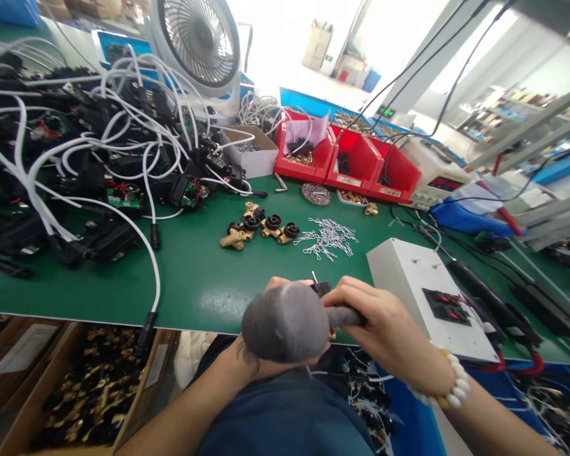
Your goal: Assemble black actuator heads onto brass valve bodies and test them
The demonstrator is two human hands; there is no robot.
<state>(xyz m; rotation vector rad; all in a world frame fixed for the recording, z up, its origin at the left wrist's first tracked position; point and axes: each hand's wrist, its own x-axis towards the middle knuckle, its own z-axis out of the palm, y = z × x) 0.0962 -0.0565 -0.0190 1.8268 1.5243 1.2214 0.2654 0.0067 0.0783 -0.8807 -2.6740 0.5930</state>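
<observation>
At the near edge of the green bench (190,278), we hold a small black part (321,289) between both hands, just above the lap. Our left hand (285,323), cased in a grey glove, sits at roughly 9 o'clock from the part, its fingers curled in a loose fist; the glove hides whether they pinch the piece, so we cannot tell. Our right hand (384,323), bare and wearing a white bead bracelet (449,383), closes in from 3 o'clock, its fingers pressed together and wrapped round a dark grey handle (344,315) whose long axis runs from 3 to 9 o'clock, pointing into the gloved palm. The part peeks out at 12 o'clock above the meeting of the two hands, a thin metal pin standing up from it. Both hands are touching there; neither is clearly nearer.

Farther out at 12 o'clock lie a cluster of brass fittings (259,229) with black caps and, just beside them at 1 o'clock, a scatter of wire clips (330,237). A white switch box (422,285) sits at 2 o'clock, close to our right wrist. Red bins (356,166) line the far side, and a tangle of white cables (99,145) fills the bench at 10 o'clock.
</observation>
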